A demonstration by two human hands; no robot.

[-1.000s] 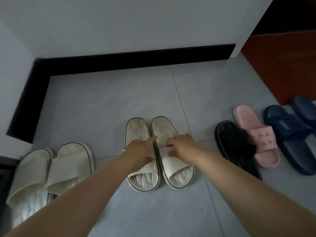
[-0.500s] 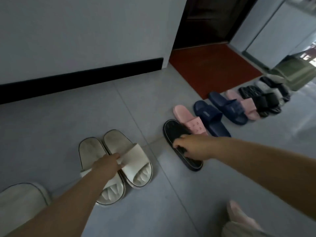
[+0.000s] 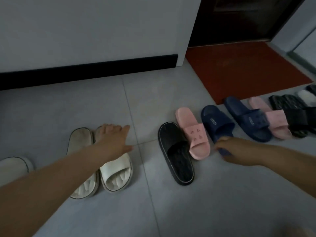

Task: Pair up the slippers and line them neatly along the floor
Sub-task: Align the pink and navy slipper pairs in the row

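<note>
The moulded cream-white foam slippers with dark edging (image 3: 109, 166) sit as a matched pair at lower left of centre, side by side and touching; the left hand (image 3: 113, 139) is spread flat over the right-hand one of them, fingers apart and extended, clamped on nothing; a third cream-white slipper (image 3: 14, 165) shows at the far left edge

Just right of centre lies the single black rubber slide with a pale rim line (image 3: 176, 153), and touching its far side the pink foam slide with small printed marks on its strap (image 3: 192, 132); next comes the nearer navy blue slide (image 3: 216, 124), then a further navy blue slide (image 3: 248, 117), another pink slide (image 3: 270, 117) and dark ones running to the right edge; the right hand (image 3: 237, 152) covers the nearer navy slide's open end, fingers curled; whether they grip it I cannot tell

These slides look light, springy and unlikely to break, a little bendy at the sole; the strap arch is probably the best hold, or a pinch on the sole edge

Every long axis runs from upper left of the frame to lower right, rounded solid ends toward the wall, strap ends toward the viewer; the black slide is unpaired and lies nearer the viewer than its neighbours
</note>
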